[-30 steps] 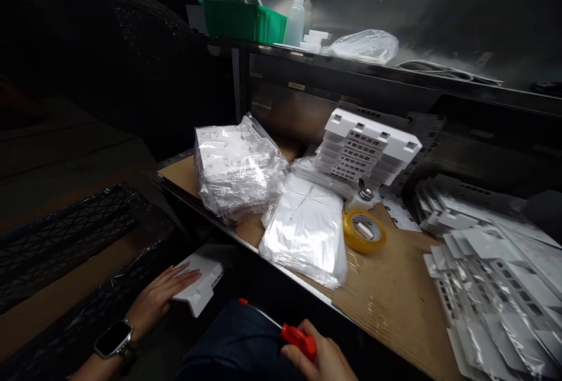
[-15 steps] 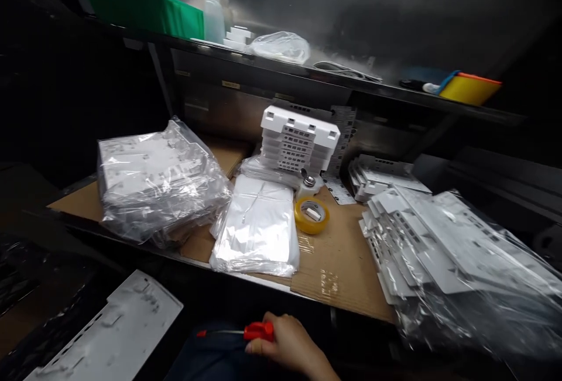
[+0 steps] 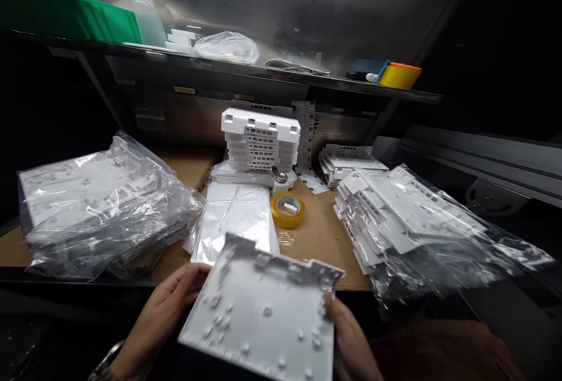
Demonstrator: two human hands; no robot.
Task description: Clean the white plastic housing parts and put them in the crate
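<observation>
A white plastic panel (image 3: pixel 263 305), with small raised bosses and a lipped upper edge, is held tilted toward me above the table's front edge. My left hand (image 3: pixel 169 305) is closed at its left edge, fingers partly hidden behind it. At the right edge my right hand (image 3: pixel 349 331) grips it, thumb on the front face, other fingers out of sight. Just beyond the panel lies a stack of clear plastic bags (image 3: pixel 232 217). A roll of yellow tape (image 3: pixel 288 210) rests to the right of the bags.
Bagged white panels (image 3: pixel 96 199) lie at the left, and another bagged stack (image 3: pixel 408 211) at the right. White slotted parts (image 3: pixel 261 129) are stacked at the back. A metal shelf (image 3: pixel 302 79) above carries a squeeze bottle (image 3: pixel 149 18), a green bin (image 3: pixel 96 18) and a yellow container (image 3: pixel 400 75).
The white panel has moved from the lower left to the centre, with both hands on it. The red-handled screwdriver that my right hand held is out of sight. The view has turned right.
</observation>
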